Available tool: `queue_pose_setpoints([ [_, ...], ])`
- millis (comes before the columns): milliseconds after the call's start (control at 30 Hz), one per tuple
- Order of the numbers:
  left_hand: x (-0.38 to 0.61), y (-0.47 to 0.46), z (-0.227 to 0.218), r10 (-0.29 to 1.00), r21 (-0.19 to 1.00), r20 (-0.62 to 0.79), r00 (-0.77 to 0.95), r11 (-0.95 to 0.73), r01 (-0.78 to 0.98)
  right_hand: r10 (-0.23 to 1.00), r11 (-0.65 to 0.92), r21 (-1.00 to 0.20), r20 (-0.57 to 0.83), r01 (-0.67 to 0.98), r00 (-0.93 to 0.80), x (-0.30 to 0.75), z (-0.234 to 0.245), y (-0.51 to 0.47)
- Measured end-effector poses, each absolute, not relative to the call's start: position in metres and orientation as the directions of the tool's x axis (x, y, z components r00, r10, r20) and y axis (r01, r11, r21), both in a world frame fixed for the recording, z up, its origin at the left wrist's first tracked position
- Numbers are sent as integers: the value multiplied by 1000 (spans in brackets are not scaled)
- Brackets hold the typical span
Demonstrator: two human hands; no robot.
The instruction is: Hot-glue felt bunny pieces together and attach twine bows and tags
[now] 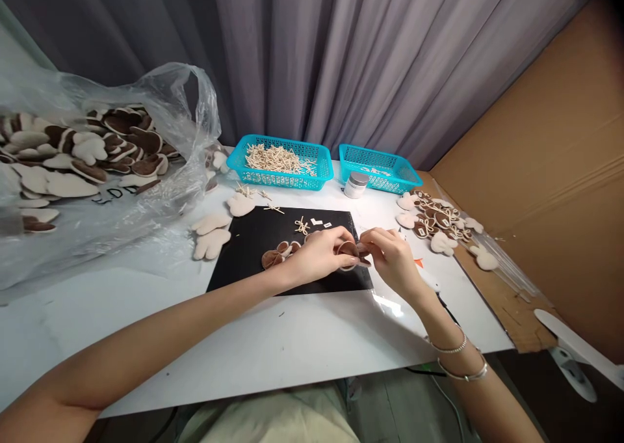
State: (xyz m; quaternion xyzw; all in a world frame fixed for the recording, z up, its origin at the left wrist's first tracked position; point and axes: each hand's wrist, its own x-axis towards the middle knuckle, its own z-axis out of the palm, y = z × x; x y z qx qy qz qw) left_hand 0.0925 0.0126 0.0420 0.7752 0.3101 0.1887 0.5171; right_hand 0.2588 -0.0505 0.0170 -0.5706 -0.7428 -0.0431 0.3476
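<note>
1. Brown-and-white plush piece [348, 253] is held up over the black mat [244, 238], just inside the mat's right edge.
2. Left hand [319, 251]: thumb and fingers closed on the piece's left side.
3. Right hand [389, 251]: fingertips pinched at its right end; whether something small is also between them I cannot tell.
4. Step in hand, as I judge it: close fingerwork on this one piece. Such a move calls for a steady left grip and a light, exact right pinch.
5. More brown pieces [279, 254] lie on the mat beside the left wrist. A string bow [302, 225] and small white labels [316, 222] lie near the mat's back edge.
6. Along the back of the bench [195, 352] stand a blue basket [273, 181] of bows, a second blue basket [402, 184], and a jar [356, 186] before it.
7. Near the bench's right edge is a pile of plush pieces with bows and labels [429, 225]; at the left, a clear bag [190, 82] of plain ones.
</note>
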Motion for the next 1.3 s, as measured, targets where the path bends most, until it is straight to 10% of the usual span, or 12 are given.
queue_pose_setpoints([
  [267,91,21,44,586,990,-127,800,22,141,997,35,-883,60,468,38,266,24,-48],
  [400,94,26,45,543,906,-270,795,424,19,989,56,-925,104,376,110,257,12,-59],
  [467,96,28,46,493,783,-386,780,622,-6,917,197,-756,366,624,155,250,8,-67],
  [567,99,27,48,408,611,-523,748,791,-4,672,311,-88,724,946,-154,245,7,-74],
  [633,100,26,49,394,568,-545,740,823,-19,532,311,313,725,897,-438,245,11,-73],
  [800,100,25,45,427,674,-471,772,739,3,319,342,607,642,717,-697,252,20,-62],
  [933,97,27,38,495,854,-333,803,520,34,365,510,430,676,745,-640,255,23,-54],
  [1133,95,27,37,550,949,-297,781,257,180,716,565,-270,630,780,-300,255,21,-48],
  [1300,94,29,36,506,960,-278,816,169,222,811,443,-391,558,807,-175,257,19,-45],
])
